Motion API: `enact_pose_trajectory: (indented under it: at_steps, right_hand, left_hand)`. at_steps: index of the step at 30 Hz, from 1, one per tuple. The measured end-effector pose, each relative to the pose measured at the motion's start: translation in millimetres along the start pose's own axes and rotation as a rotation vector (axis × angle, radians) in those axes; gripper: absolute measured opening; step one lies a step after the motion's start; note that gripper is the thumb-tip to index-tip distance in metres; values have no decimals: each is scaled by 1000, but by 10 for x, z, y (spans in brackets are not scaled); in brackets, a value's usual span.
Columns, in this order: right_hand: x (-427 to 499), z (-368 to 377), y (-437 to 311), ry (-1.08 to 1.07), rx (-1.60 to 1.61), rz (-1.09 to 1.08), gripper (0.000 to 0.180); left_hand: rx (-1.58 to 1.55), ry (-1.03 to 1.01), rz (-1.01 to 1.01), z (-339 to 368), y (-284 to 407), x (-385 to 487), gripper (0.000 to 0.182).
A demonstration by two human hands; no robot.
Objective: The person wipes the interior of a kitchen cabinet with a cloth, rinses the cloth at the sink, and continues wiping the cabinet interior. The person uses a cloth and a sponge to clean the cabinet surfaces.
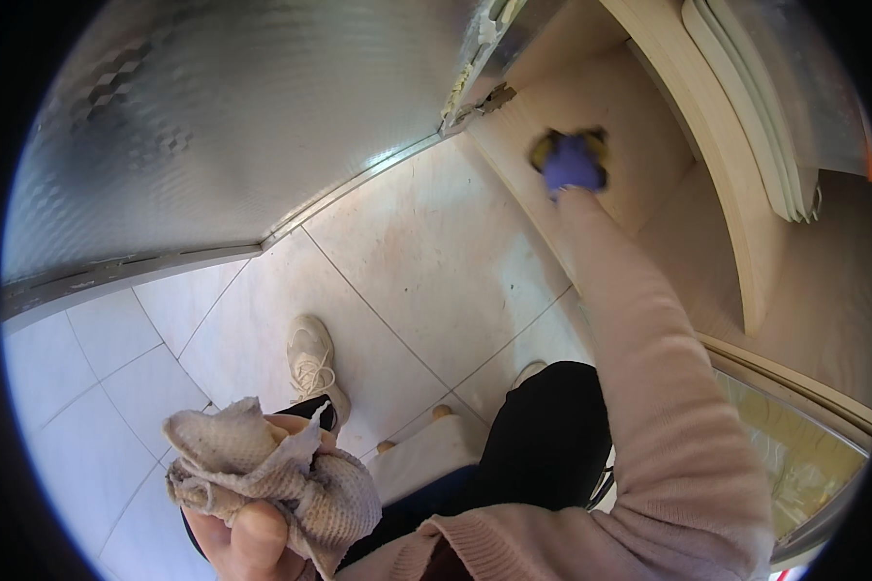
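A crumpled, stained textured cloth (276, 472) is bunched in my bare left hand (258, 534), low at the left of the view. Away from it, my right hand (575, 165) reaches into a pale wooden cabinet and wears a purple glove. Something yellow and black (545, 151), blurred, shows around the gloved fingers and lies against the cabinet's inner panel (636, 123). What it is cannot be told. My pink knitted sleeve (661, 348) crosses the cabinet's edge.
An open door with a patterned translucent panel (261, 131) and metal frame fills the upper left, its hinge (495, 99) beside the cabinet. Stacked pale boards (748, 109) stand at the upper right, a glass-fronted section (799, 443) lower right. Below are floor tiles (407, 269) and my shoe (310, 359).
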State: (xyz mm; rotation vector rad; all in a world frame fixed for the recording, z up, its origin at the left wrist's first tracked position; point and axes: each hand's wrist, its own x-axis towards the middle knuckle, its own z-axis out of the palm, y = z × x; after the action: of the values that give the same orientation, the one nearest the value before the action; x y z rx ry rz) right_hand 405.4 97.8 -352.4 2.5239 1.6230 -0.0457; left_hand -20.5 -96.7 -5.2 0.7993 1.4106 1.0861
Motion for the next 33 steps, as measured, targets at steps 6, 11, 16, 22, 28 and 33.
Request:
enact_pose_trajectory:
  at_steps: [6, 11, 16, 22, 28, 33]
  right_hand:
    - [-141, -262, -801, 140, 114, -418, 42]
    - [187, -99, 586, 57, 216, -37, 33]
    - [52, -335, 1031, -301, -103, 386, 40]
    - [130, -271, -158, 121, 68, -267, 27]
    - [180, -250, 450, -125, 239, 93, 41]
    - [973, 219, 1995, -211, -176, 370, 50]
  left_hand:
    - [34, 17, -14, 107, 29, 72, 63]
    - [52, 73, -3, 59, -47, 94, 69]
    - [38, 113, -21, 90, -53, 97, 72]
    - [82, -7, -99, 330, -21, 229, 70]
    - [148, 12, -72, 371, -28, 289, 68]
    - [68, -153, -121, 390, 154, 432, 42]
